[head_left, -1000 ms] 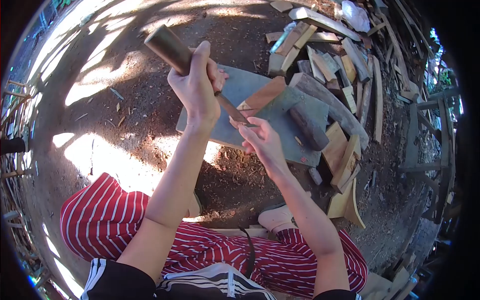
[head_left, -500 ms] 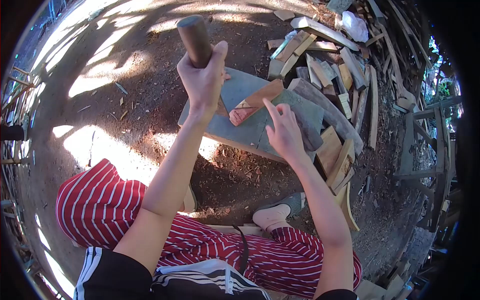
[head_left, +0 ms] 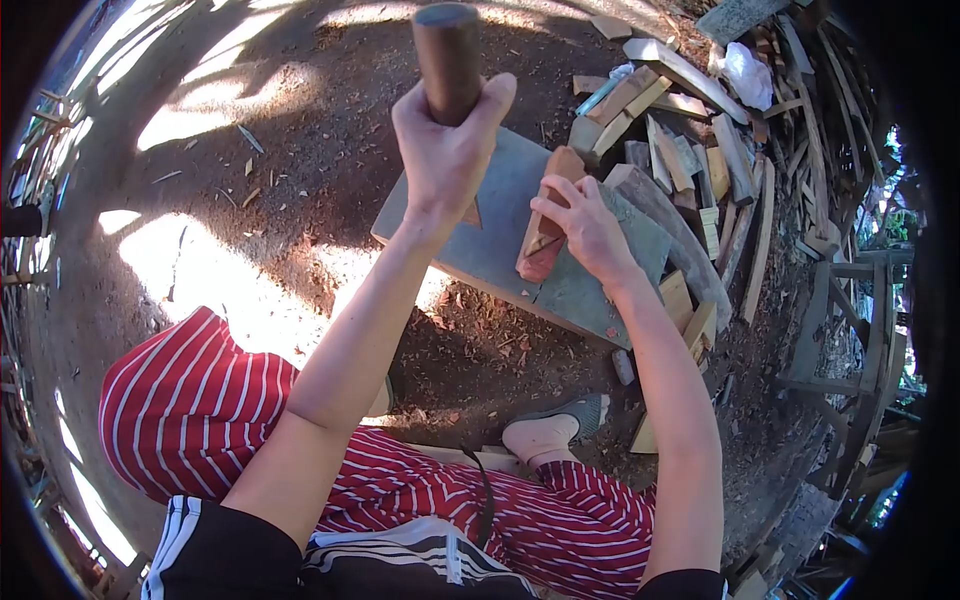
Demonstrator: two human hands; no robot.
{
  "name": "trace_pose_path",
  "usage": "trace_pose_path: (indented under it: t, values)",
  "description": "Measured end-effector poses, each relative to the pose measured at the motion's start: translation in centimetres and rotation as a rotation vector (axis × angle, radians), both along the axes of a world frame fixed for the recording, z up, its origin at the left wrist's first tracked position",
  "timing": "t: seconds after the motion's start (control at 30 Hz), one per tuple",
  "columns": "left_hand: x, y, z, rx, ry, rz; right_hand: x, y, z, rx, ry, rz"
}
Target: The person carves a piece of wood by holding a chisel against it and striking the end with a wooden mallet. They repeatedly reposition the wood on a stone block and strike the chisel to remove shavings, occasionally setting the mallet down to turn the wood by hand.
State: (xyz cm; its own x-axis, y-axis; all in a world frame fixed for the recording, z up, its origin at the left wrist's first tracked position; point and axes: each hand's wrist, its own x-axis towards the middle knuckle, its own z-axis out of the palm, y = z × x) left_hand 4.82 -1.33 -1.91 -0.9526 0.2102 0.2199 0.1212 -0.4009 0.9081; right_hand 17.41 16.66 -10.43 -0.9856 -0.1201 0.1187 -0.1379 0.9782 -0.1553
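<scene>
My left hand (head_left: 450, 150) is closed round the thick, round wooden handle (head_left: 447, 60) of a tool, its butt end pointing up. Below the fist a brownish, pointed part of the tool (head_left: 473, 213) shows over the grey slab; the rest is hidden by my hand and wrist. My right hand (head_left: 590, 225) grips a reddish-brown wood block (head_left: 538, 245) from its right side, fingers curled over the top. The block lies slantwise on the flat grey slab (head_left: 450, 240), its cut, pinkish end towards me.
Wood offcuts (head_left: 680, 165) lie heaped right of the slab, with a white plastic bag (head_left: 747, 77) among them. A wooden frame (head_left: 850, 330) stands at the far right. Chips litter the dirt floor (head_left: 330, 180). My shoe (head_left: 575, 415) is just in front of the slab.
My right hand has gone from pointing fingers beside the block to gripping it. The block has turned more upright in view. My left hand still holds the tool.
</scene>
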Motion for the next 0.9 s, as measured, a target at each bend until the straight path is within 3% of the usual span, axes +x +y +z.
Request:
trace_pose_path:
  t: [0.17, 0.23, 0.37, 0.5, 0.6, 0.67, 0.7, 0.73, 0.8, 0.9]
  values:
    - [1.7, 1.4, -1.3, -0.023, 0.018, -0.146, 1.3, -0.1, 0.5, 0.019, 0.023, -0.009]
    - [2.7, 1.9, -1.7, -0.011, 0.013, -0.215, 2.6, -0.1, 0.6, -0.006, 0.193, -0.155]
    - [4.7, 2.6, -2.1, -0.078, 0.043, -0.315, 8.5, 0.2, 1.7, 0.024, 0.179, -0.421]
    - [6.2, 3.5, -1.8, -0.075, -0.016, -0.432, 13.4, 1.5, -0.7, 0.122, 0.107, -0.660]
    - [6.5, 4.6, -1.3, -0.268, 0.100, -0.523, 15.3, 2.3, -1.6, 0.093, 0.020, -0.721]
    - [6.2, 5.9, -0.1, -0.808, 0.269, -0.677, 15.7, 2.8, -2.0, 0.059, -0.023, -0.737]
    - [6.0, 6.7, -1.8, -1.032, 0.561, -0.593, 15.8, 3.1, -2.3, -0.001, 0.020, -0.714]
    - [5.9, 6.9, -3.0, -1.026, 0.588, -0.610, 15.9, 3.4, -2.6, -0.058, 0.069, -0.689]
    - [5.5, 7.4, -4.7, -1.193, 0.910, -0.558, 15.7, 3.3, -2.8, -0.099, 0.128, -0.735]
    - [5.3, 7.2, -7.4, -1.261, 0.859, -0.549, 15.6, 2.3, -2.3, -0.096, 0.064, -0.769]
